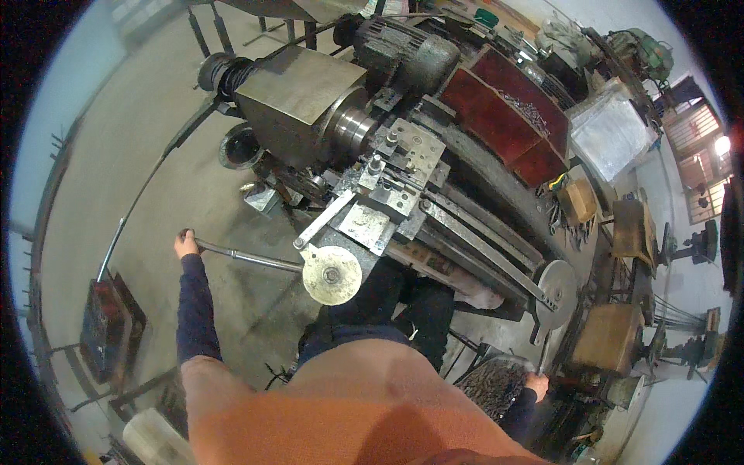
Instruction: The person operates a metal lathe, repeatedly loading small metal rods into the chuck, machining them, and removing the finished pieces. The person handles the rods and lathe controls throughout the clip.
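Note:
A small metal lathe (403,167) stretches diagonally in front of me. My left hand (186,243) is closed round the end of a long steel lever (252,256), which runs to a round metal disc (332,275) at the lathe's near side. At the lower right, my right hand (536,385) is wrapped round a second lever (544,353) below another round disc (555,294). Flat link bars (484,252) join that disc to the slide. Near the tool slide (407,155) sits the bright spindle nose (354,128) of the headstock (298,93).
Behind the bed stands a dark red tray (496,116) with small metal parts. An electric motor (407,50) is at the back. A thin rod (139,198) slopes down to a reddish box (108,329) on the left. Hand tools (570,213) lie at the right beside a cardboard box (577,201).

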Available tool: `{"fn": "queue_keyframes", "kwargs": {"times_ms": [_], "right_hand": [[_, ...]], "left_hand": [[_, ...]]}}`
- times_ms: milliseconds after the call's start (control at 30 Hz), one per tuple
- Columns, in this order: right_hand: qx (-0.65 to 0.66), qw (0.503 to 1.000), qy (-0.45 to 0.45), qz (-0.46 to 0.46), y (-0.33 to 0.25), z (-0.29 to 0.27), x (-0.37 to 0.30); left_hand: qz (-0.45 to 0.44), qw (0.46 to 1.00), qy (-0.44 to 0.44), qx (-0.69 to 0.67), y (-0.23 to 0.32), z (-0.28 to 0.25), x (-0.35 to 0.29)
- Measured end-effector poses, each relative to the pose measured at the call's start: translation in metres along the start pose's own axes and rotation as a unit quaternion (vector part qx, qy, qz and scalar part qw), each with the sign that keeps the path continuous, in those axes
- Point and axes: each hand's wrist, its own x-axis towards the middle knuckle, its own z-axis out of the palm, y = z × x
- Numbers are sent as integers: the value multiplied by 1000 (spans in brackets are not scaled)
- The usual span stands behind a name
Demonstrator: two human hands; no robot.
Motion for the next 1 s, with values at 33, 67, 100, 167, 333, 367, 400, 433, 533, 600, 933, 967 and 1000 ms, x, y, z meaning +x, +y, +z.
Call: {"fn": "queue_keyframes", "kwargs": {"times_ms": [33, 67, 100, 167, 333, 367, 400, 433, 533, 600, 933, 967, 1000], "right_hand": [[-15, 1000, 6, 8, 0, -4, 6], [-30, 999, 12, 15, 2, -9, 18], [-40, 999, 13, 24, 6, -7, 34], [-107, 994, 34, -11, 16, 8, 76], [-77, 994, 47, -62, 10, 14, 125], [-76, 990, 81, -84, 45, 37, 152], [-60, 993, 62, -78, 42, 38, 155], [-43, 996, 46, -65, 42, 38, 157], [-48, 996, 68, 2, 27, 43, 112], [-24, 999, 31, 25, 18, 37, 84], [-16, 999, -48, 2, 10, 19, 37], [-14, 998, -66, -10, 17, 21, 56], [-20, 999, -31, -15, 14, 18, 71]], "left_hand": [[-20, 999, -14, -28, 9, 1, -9], [-73, 995, 13, -64, 16, 3, -22], [-118, 987, 39, -101, 28, 8, -36], [-174, 961, 9, -217, 40, 28, -59], [-177, 956, -145, -181, 62, 110, -41], [-175, 956, -174, -161, 71, 142, -38], [-166, 959, -179, -144, 82, 154, -40], [-157, 961, -185, -129, 94, 171, -44], [-113, 972, -188, -87, 112, 194, -47], [-29, 962, -267, -47, 58, 199, 0], [-71, 970, -226, -46, 88, 200, -30], [-70, 971, -224, -43, 88, 199, -30], [-69, 972, -222, -38, 88, 195, -31]]}}
